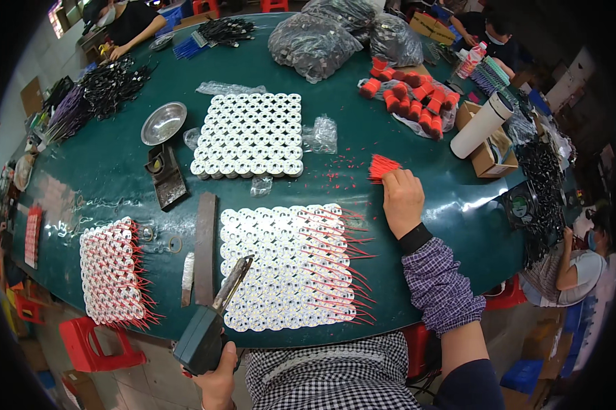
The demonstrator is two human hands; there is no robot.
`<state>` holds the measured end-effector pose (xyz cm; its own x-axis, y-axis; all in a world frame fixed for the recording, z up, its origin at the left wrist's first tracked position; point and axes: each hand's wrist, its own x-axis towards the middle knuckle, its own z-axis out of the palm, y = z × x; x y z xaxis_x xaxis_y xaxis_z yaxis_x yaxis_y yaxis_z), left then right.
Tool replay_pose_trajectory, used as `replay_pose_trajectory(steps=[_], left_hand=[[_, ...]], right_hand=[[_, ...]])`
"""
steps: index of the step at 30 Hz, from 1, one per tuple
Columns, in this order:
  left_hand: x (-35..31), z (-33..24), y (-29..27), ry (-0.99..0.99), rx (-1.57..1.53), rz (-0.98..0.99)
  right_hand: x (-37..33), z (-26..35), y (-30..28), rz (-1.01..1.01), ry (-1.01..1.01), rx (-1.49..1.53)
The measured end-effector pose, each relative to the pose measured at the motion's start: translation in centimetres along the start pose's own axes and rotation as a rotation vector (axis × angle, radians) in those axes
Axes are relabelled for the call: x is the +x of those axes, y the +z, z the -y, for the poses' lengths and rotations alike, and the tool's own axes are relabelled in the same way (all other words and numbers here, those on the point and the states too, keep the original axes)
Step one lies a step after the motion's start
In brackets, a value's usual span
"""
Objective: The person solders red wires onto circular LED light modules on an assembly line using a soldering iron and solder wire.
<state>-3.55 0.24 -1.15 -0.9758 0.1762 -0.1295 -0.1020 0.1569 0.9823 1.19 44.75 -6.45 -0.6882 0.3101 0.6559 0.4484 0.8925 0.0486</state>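
Observation:
My left hand (218, 380), at the lower edge, is wrapped round the grip of a dark green soldering gun (200, 340). Its metal tip reaches over the left part of a square panel of round white circuit boards (263, 294). Thin red wires (335, 290) stick out from the panel's right-hand columns toward the right. Beyond that panel, at the right, my right hand (404, 199) has its fingers closed on the near end of a bundle of short red wires (381, 167) on the green table. Its fingertips are partly hidden.
A second stack of white round boards (250, 137) lies farther back, beside a metal bowl (163, 124) and a dark metal holder (166, 181). A flat bar (205, 249) borders the near panel. A wired panel (110, 273) lies left; a white flask (481, 126) stands right. Co-workers sit around the table.

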Motion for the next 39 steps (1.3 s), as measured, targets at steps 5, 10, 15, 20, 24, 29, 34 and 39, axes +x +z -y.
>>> replay_pose_trajectory(steps=[5,10,15,20,24,29,34,39], left_hand=[[0.7,1.4,-0.4,0.047,-0.050,-0.018],[1.0,0.2,0.3,0.150,0.073,0.012],[3.2,1.8,2.7,0.154,-0.017,0.110],[3.7,-0.2,5.2,0.240,-0.043,0.205],[2.7,-1.9,5.5,0.290,-0.028,0.202],[1.4,-3.6,4.9,0.338,0.005,0.173],[-1.1,-3.6,0.3,0.162,-0.035,0.102],[-0.9,-2.2,0.6,0.159,-0.073,0.102]], right_hand=[[0.5,0.3,-0.8,-0.064,0.012,-0.011],[0.5,0.1,-1.7,-0.006,0.049,0.015],[0.7,0.6,-1.9,0.098,0.076,0.114],[2.5,1.0,-8.9,0.300,0.013,0.000],[3.2,2.4,-11.5,0.680,-0.113,-0.212],[0.7,3.5,-8.5,0.808,-0.266,-0.353],[1.0,4.2,-9.8,0.791,-0.222,-0.228],[-1.6,2.7,-11.2,0.727,-0.275,-0.323]])
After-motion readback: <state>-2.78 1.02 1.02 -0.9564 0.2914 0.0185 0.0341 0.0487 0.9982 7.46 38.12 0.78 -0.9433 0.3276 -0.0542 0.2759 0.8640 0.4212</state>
